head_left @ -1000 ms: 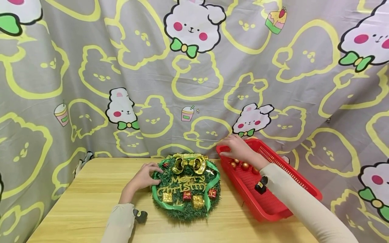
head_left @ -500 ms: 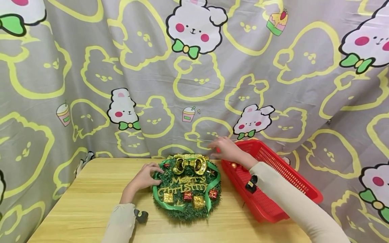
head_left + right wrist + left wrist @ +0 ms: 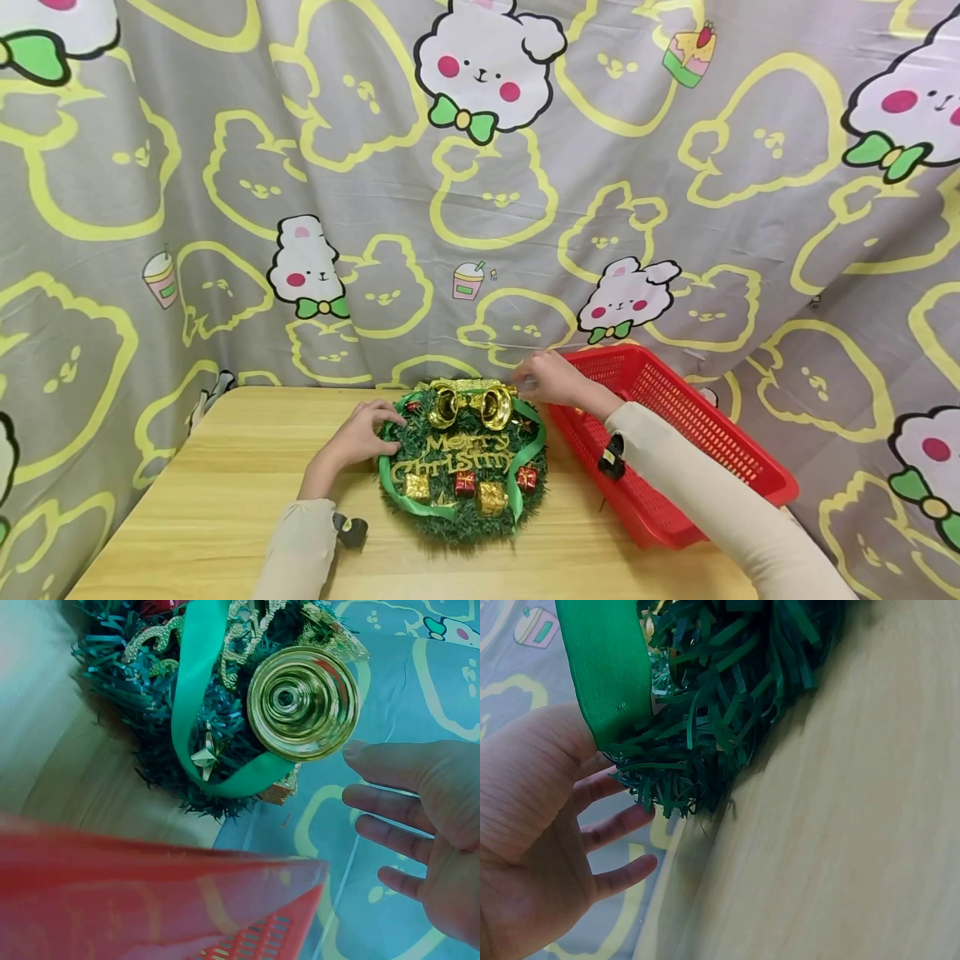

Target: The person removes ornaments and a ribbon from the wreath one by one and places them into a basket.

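A green tinsel Christmas wreath lies on the table, bearing gold lettering, small gift boxes, green ribbon and two gold bells. My left hand holds its left edge. In the left wrist view the thumb goes behind the ribbon, while the other fingers spread beside the tinsel. At the wreath's upper right is my right hand, near the right bell. The right wrist view shows that hand with loosely extended fingers and nothing between them; the thumb tip is close to the bell's rim.
A red perforated basket stands right of the wreath, beneath my right forearm. Gold balls in it are mostly hidden by the hand and wrist. The wooden table ends at a grey patterned curtain.
My right hand has moved left from above the basket's far end to the wreath's upper right. The left hand keeps its place on the wreath.
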`<state>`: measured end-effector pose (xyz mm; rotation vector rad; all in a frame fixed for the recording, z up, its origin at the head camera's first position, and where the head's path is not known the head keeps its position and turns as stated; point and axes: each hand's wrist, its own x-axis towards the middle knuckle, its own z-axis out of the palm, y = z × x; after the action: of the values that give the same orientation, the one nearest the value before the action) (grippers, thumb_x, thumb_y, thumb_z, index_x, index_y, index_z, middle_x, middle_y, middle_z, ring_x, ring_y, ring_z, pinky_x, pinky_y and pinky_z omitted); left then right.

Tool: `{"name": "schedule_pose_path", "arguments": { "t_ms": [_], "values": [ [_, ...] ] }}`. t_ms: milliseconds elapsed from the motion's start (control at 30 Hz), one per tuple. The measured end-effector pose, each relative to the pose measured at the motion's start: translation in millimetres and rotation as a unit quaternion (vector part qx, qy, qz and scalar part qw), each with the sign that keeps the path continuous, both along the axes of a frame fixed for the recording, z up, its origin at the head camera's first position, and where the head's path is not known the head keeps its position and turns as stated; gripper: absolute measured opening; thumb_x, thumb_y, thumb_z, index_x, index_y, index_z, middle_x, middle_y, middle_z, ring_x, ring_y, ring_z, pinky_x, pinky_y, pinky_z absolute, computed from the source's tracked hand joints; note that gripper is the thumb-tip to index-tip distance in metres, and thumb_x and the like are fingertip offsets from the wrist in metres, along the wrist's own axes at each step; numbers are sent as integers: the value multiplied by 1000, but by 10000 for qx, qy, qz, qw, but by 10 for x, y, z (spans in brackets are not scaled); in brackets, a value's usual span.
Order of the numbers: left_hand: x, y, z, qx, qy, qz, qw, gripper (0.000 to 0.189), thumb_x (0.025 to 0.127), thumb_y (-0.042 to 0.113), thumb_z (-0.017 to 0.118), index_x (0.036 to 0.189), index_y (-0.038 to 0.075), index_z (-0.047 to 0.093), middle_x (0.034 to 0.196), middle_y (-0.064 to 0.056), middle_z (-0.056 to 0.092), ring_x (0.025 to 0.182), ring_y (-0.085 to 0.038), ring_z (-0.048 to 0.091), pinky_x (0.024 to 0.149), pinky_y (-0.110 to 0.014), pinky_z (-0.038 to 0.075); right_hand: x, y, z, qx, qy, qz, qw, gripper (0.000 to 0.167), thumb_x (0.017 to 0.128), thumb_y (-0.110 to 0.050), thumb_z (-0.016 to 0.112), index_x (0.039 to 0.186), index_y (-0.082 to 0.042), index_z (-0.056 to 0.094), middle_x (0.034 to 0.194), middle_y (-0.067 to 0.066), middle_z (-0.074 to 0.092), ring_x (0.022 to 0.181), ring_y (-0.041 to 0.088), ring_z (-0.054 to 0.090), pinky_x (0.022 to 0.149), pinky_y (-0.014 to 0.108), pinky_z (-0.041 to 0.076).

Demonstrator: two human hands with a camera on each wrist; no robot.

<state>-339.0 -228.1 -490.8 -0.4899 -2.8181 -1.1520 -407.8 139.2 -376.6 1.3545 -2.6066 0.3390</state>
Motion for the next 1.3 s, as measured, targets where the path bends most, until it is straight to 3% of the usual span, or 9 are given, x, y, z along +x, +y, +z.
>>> {"name": "schedule_pose_path", "arguments": {
  "t_ms": [67,133,267,500,633,800,933,1100,1300],
  "values": [
    [-1,0,4,0,7,-5,10000,34,79,12,84,113,13,76,131,-12,59,123,-35,46,102,-60,45,-13,-11,-17,15,-93,-43,9999,6,82,-3,80,82,-4,75,69,4,65,61,14,53,61,27,44],
    [-5,-2,8,-7,16,8,10000,35,79,12,84,113,13,76,132,-12,59,123,-35,47,101,-60,45,-19,-33,-20,42,-160,-57,9998,22,82,-1,80,69,-5,62,59,-2,42,56,10,32,57,24,29],
    [-8,-3,20,13,10,29,10000,34,79,11,84,112,13,76,132,-13,59,123,-35,47,101,-59,45,-9,-72,-30,105,-289,-141,9994,41,81,2,79,64,-8,42,64,-7,17,57,8,15,56,25,16],
    [1,-2,25,14,-23,-4,10000,34,80,12,83,114,13,76,131,-12,59,123,-35,46,101,-60,45,-1,-91,-137,537,-15,-410,9977,30,82,-10,84,69,-13,58,63,-5,50,62,7,41,60,25,26],
    [4,2,24,5,-6,-22,10000,34,80,12,83,114,12,76,130,-11,60,122,-34,47,99,-59,46,29,-92,-186,742,159,-621,9952,12,81,-14,84,81,-11,73,76,-1,68,77,15,55,76,38,41],
    [2,3,26,6,23,-27,10000,35,80,11,83,114,12,76,130,-12,60,122,-34,47,99,-59,46,46,-122,-250,1009,497,-854,9900,14,81,-15,84,76,-15,71,77,0,69,84,22,54,88,52,41],
    [-1,-4,17,19,23,-26,10000,35,80,12,83,114,12,76,131,-12,60,123,-35,47,100,-60,46,58,-141,-306,1106,727,-1048,9857,15,81,-15,83,74,-17,70,78,-1,69,93,27,57,89,52,39],
    [-10,-16,-10,29,27,-12,10000,34,80,12,83,113,13,76,131,-12,59,123,-35,47,100,-60,46,83,-157,-359,1100,901,-1126,9834,9,79,-14,84,86,-13,78,86,1,74,102,30,59,89,53,39],
    [-16,-24,-37,17,17,-29,10000,34,81,13,84,114,14,76,130,-10,60,122,-33,47,99,-58,46,122,-189,-407,1395,965,-1427,9751,17,78,-21,88,90,-13,78,86,4,72,94,29,56,89,50,36]
  ]
}}
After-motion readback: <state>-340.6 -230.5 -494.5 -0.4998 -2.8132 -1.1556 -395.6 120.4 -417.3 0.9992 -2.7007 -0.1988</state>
